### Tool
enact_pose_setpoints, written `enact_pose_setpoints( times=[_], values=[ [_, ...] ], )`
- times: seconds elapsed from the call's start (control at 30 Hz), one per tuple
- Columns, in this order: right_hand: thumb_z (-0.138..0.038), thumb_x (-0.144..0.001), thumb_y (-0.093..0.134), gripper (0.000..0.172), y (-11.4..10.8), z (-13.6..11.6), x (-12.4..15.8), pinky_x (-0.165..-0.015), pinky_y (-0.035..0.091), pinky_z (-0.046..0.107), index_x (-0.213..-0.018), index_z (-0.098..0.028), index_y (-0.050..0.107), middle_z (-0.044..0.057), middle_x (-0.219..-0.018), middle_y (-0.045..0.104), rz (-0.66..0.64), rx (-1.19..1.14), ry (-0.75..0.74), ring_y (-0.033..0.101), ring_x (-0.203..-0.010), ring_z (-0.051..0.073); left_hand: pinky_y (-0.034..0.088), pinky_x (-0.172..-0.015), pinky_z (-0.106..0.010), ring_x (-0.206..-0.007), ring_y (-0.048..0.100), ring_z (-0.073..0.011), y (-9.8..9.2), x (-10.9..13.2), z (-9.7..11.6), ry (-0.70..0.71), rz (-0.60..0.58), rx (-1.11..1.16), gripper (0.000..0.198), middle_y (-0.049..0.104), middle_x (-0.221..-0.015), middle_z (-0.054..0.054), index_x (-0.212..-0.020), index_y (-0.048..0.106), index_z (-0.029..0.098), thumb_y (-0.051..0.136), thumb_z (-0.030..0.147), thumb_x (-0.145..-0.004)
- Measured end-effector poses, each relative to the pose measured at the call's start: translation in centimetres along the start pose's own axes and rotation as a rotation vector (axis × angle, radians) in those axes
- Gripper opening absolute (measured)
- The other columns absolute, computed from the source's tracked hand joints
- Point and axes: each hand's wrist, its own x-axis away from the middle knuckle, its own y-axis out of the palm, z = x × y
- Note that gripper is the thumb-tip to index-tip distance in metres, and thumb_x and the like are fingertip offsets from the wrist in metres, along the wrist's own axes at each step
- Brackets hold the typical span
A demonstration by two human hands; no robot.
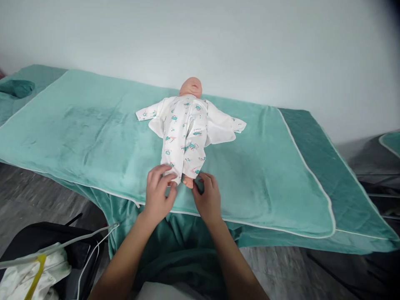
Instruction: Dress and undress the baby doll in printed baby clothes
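A baby doll (190,86) lies on its back, its head toward the wall. It wears a white baby outfit (194,133) printed with green and pink figures, the sleeves spread to both sides. At the bottom of the left-hand trouser leg (171,160), the curled fingers of my left hand (158,189) hold the cuff; the foot there is mostly hidden. A bare foot (188,182) sticks out of the right-hand trouser leg (194,160). Beside that foot, my right hand (208,195) has its thumb and fingers bent around the cuff's edge, with the contact partly hidden.
The doll rests on a green plush cover (103,125) with white piping, over a long padded table against a white wall (218,46). At lower left, a black chair (40,233) carries a white cloth bundle (46,268) with a yellow strip; white cables (93,250) run past it.
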Motion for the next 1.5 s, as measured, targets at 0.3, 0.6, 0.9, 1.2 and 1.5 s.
enact_pose_setpoints(
  times=[0.3, 0.6, 0.9, 1.2, 1.5],
  values=[
    [-0.018, -0.099, 0.06, 0.008, -0.6, 0.5, -1.1, -0.072, 0.05, 0.031, -0.098, -0.023, 0.066, 0.004, -0.094, 0.068, 0.011, -0.339, -0.077, 0.063, -0.081, 0.017, 0.043, -0.12, -0.059, -0.15, 0.042, -0.0363, 1.3, -2.5, 1.7, 0.045, -0.265, -0.22, 0.04, 0.06, -0.148, -0.014, -0.127, 0.066, 0.019, 0.058, 0.007, -0.09],
    [-0.022, -0.1, 0.064, 0.009, -1.8, 1.4, -0.7, -0.071, 0.045, 0.03, -0.093, -0.025, 0.07, 0.0, -0.085, 0.066, -0.068, -0.7, -0.006, 0.06, -0.076, 0.015, 0.038, -0.122, -0.063, -0.147, 0.049, -0.0347, 1.9, -2.5, 1.9, 0.059, -0.372, -0.288, 0.02, 0.068, -0.141, -0.01, -0.115, 0.069, 0.021, 0.056, 0.02, -0.101],
    [-0.022, -0.098, 0.066, 0.005, -1.8, 1.7, -0.8, -0.071, 0.045, 0.029, -0.096, -0.026, 0.068, -0.001, -0.085, 0.063, -0.06, -0.724, 0.042, 0.057, -0.077, 0.016, 0.042, -0.119, -0.062, -0.136, 0.06, -0.0304, 2.4, -2.3, 1.4, 0.077, -0.211, -0.098, 0.007, 0.073, -0.128, -0.005, -0.093, 0.064, 0.021, 0.064, 0.015, -0.095],
    [-0.015, -0.097, 0.062, 0.01, -3.9, 1.2, 1.0, -0.07, 0.05, 0.031, -0.099, -0.025, 0.063, 0.003, -0.09, 0.066, -0.244, -0.342, -0.184, 0.062, -0.08, 0.017, 0.051, -0.114, -0.055, -0.139, 0.056, -0.0284, 0.3, 0.7, 0.8, 0.076, -0.122, 0.058, 0.018, 0.068, -0.133, -0.01, -0.097, 0.06, 0.021, 0.063, 0.006, -0.087],
    [-0.037, -0.104, 0.058, 0.024, -4.3, 2.3, -4.5, -0.072, 0.049, 0.033, -0.084, -0.023, 0.064, 0.003, -0.084, 0.066, -0.177, -0.455, 0.036, 0.061, -0.077, 0.018, 0.058, -0.093, -0.043, -0.116, 0.063, -0.0251, 0.0, 0.2, -1.2, 0.058, -0.081, -0.055, 0.027, 0.066, -0.122, -0.012, -0.118, 0.06, 0.022, 0.073, 0.027, -0.095]
  ],
)
